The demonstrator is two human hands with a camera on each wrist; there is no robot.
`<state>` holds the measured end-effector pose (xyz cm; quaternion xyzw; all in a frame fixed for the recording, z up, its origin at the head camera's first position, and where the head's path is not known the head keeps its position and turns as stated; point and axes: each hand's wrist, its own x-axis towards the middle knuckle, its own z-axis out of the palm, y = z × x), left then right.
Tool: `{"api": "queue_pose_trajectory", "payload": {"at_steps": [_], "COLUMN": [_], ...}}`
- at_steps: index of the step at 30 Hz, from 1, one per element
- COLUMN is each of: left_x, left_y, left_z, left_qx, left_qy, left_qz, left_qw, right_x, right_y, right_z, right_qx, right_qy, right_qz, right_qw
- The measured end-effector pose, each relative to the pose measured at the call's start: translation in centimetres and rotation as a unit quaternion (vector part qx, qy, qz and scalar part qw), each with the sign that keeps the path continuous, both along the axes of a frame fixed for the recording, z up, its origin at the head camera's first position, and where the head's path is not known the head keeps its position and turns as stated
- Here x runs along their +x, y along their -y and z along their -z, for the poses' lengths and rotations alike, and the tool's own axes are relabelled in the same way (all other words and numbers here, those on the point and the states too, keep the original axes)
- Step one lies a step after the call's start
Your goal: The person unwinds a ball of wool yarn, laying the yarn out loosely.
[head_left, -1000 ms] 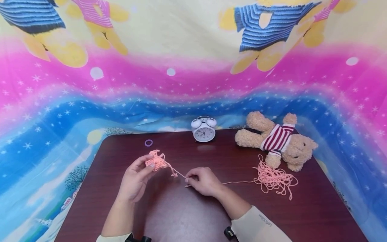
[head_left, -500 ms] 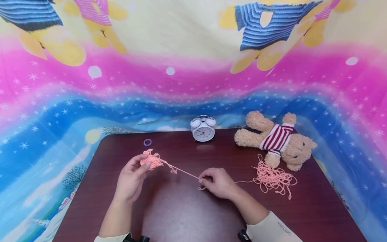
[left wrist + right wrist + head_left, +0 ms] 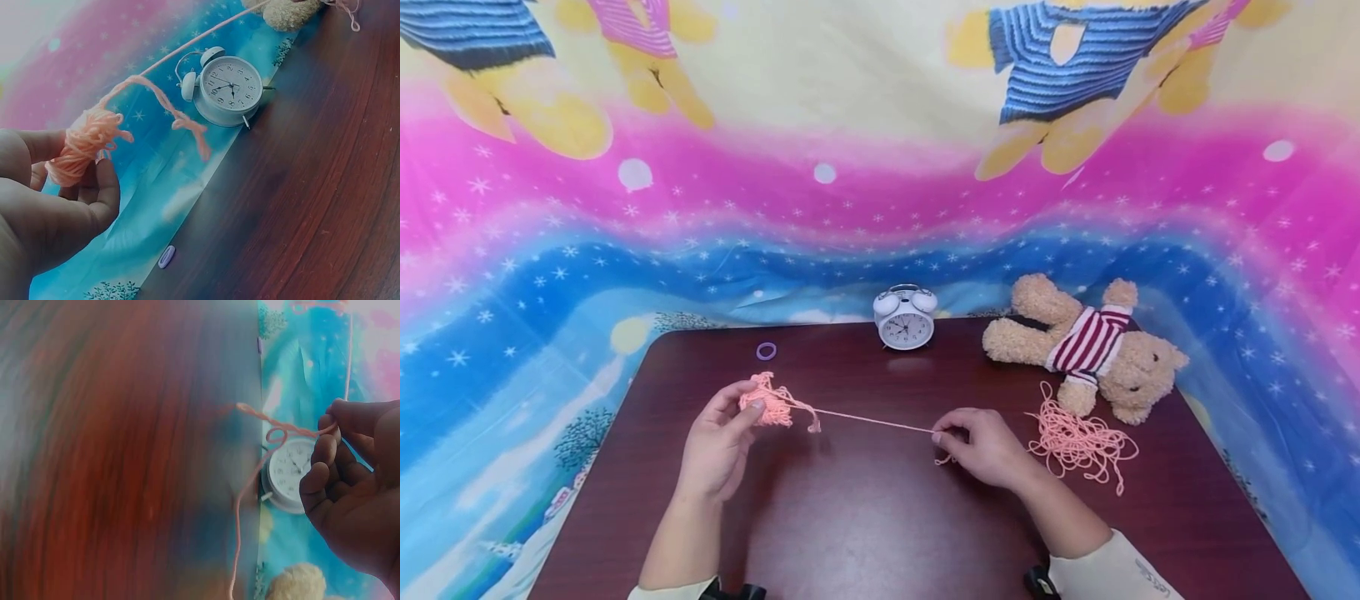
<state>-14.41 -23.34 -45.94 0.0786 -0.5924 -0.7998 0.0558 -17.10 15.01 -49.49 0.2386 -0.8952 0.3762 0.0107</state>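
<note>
My left hand (image 3: pixel 718 446) pinches a small bundle of peach yarn (image 3: pixel 767 403) between thumb and fingers, above the left part of the table. In the left wrist view the bundle (image 3: pixel 81 150) shows many wound loops, with a short knotted tail (image 3: pixel 187 125) hanging from it. A taut strand (image 3: pixel 872 419) runs from the bundle to my right hand (image 3: pixel 985 446), which pinches it between thumb and forefinger. Below those fingers, in the right wrist view, a slack looped length of yarn (image 3: pixel 237 512) dangles. Beyond the right hand lies a loose yarn pile (image 3: pixel 1082 446).
A white alarm clock (image 3: pixel 906 318) stands at the table's back edge. Left of it lies a purple ring (image 3: pixel 766 352). At the back right, a teddy bear (image 3: pixel 1086 346) in a striped shirt lies beside the yarn pile. A printed cloth (image 3: pixel 820 275) surrounds the dark wooden table (image 3: pixel 850 517).
My right hand has moved right, drawing the strand longer between the hands. The left hand, still holding the bundle, has shifted slightly left.
</note>
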Motion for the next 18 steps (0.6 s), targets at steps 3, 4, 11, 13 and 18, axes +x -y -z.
{"api": "queue_pose_trajectory", "payload": {"at_steps": [3, 4, 11, 13, 18], "left_x": [0.0, 0.0, 0.1, 0.1, 0.2], "left_y": [0.1, 0.2, 0.9, 1.1, 1.5], "left_z": [0.0, -0.1, -0.4, -0.6, -0.6], "left_qx": [0.007, 0.011, 0.014, 0.013, 0.023], "left_qy": [-0.007, -0.009, -0.003, -0.002, -0.003], "left_qz": [0.004, 0.003, -0.018, -0.024, -0.030], "left_qw": [0.9999, 0.9999, 0.9997, 0.9996, 0.9993], "right_x": [0.0, 0.0, 0.1, 0.1, 0.4], "right_y": [-1.1, -1.5, -4.2, -5.0, -6.9], "right_z": [-0.1, -0.2, -0.5, -0.6, -0.9], "right_qx": [0.005, 0.008, 0.033, 0.034, 0.038], "right_qy": [-0.004, -0.004, -0.006, -0.004, 0.000], "right_qz": [0.008, 0.012, 0.048, 0.054, 0.066], "right_qw": [0.9999, 0.9999, 0.9983, 0.9980, 0.9971]}}
